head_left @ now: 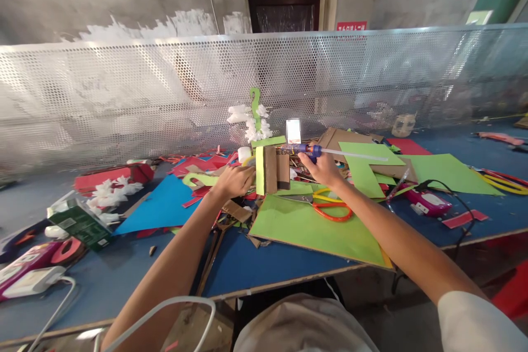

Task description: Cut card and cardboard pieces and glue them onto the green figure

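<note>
We've got the blue glue gun point(310, 150) gripped in our right hand point(325, 169), front end pointing toward our left. The cardboard piece point(270, 169) is just right of our left hand point(236, 180), which seems to pinch its edge. We'd hold it steady, fingers clear of hot glue, and squeeze lightly.

Glue gun point(306, 149) partly hidden, purple box point(33, 257) cropped

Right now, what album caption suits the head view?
Left hand at a cardboard piece, right hand gripping a glue gun, over a cluttered blue table.
</note>
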